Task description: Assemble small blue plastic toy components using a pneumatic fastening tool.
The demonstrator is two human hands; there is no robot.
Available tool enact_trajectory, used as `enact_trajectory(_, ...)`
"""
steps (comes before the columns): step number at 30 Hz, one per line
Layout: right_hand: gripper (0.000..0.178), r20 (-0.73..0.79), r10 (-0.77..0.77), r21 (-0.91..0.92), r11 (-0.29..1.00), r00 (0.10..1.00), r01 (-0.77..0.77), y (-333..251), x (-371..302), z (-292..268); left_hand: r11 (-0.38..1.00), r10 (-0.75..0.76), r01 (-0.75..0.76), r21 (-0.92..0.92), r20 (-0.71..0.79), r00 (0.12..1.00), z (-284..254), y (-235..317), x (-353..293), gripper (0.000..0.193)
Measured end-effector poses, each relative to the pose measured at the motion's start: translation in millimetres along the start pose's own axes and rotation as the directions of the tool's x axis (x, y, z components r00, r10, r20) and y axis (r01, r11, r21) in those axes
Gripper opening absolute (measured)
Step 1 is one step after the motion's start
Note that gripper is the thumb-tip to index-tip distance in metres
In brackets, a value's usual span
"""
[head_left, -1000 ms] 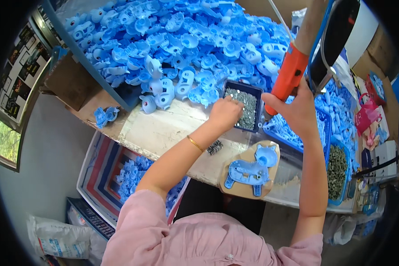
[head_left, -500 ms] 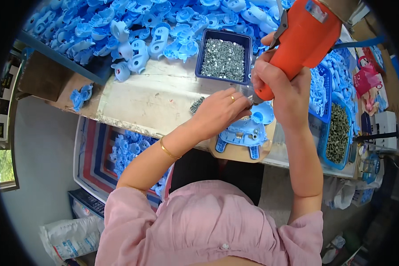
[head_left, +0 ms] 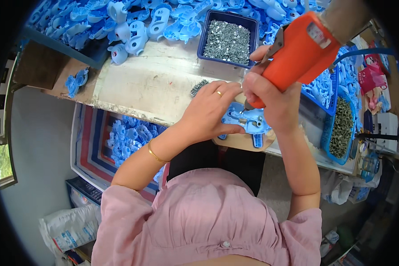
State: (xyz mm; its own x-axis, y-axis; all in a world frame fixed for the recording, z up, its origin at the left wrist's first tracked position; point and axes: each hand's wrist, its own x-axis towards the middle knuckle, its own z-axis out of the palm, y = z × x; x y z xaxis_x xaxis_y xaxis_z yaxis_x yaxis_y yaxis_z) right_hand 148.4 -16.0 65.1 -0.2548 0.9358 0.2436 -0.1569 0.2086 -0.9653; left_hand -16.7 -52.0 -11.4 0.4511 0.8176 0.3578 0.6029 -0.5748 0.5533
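Observation:
In my right hand (head_left: 272, 97) is an orange power screwdriver (head_left: 297, 51), my fingers wrapped round its lower body. Its tip points down at a light-blue plastic shell (head_left: 252, 120), which lies on a tan board (head_left: 235, 142) at the table's front edge. My left hand (head_left: 210, 106) grips the shell's left side, thumb along the near edge and fingers over the far side. Part of the shell is hidden under both hands. A small heap of metal pieces (head_left: 199, 87) sits just beyond my left hand.
A dark-blue tray of small metal screws (head_left: 228, 42) stands beyond my hands. Blue plastic parts (head_left: 157, 22) are piled behind it. On the right are a blue basket of light-blue parts (head_left: 321, 91) and a basket of dull metal pieces (head_left: 341, 128). A striped bin (head_left: 86, 146) stands below left.
The screwdriver tip has moved slightly left and down onto the shell. My left hand has shifted from near the tip to the shell's left side, its thumb now on the near edge.

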Motion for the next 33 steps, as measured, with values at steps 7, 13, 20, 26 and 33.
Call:
enact_trajectory(7, 0.027, 0.012, -0.019, 0.037, 0.999, 1.0, 0.019, 27.4, -2.1, 7.8, 0.999, -0.032, 0.031, 0.044, 0.013, 0.999, 10.0, -5.2, -12.8, 0.079)
enact_trajectory(13, 0.025, 0.007, 0.005, 0.057, 0.998, 1.0, -0.006, 35.1, -5.3, 5.2, 0.998, -0.029, 0.027, 0.055, 0.021, 0.999, 11.6, -4.6, -13.8, 0.076)
enact_trajectory(20, 0.015, -0.045, -0.007, 0.022, 1.0, 0.999, 0.008, 38.6, -10.3, 11.3, 0.997, -0.057, 0.055, 0.054, 0.023, 0.998, 13.0, -3.4, -14.5, 0.076)
enact_trajectory(26, 0.012, -0.11, -0.017, 0.023, 1.0, 0.994, 0.02, 41.6, -13.5, 16.8, 0.996, -0.066, 0.065, 0.057, 0.014, 0.998, 13.0, -3.6, -13.4, 0.073)
enact_trajectory(33, 0.021, -0.023, -0.03, 0.049, 0.998, 0.999, 0.031, 25.0, -9.6, 7.6, 0.998, -0.035, 0.036, 0.05, -0.023, 0.999, 15.6, -1.3, -11.8, 0.076)
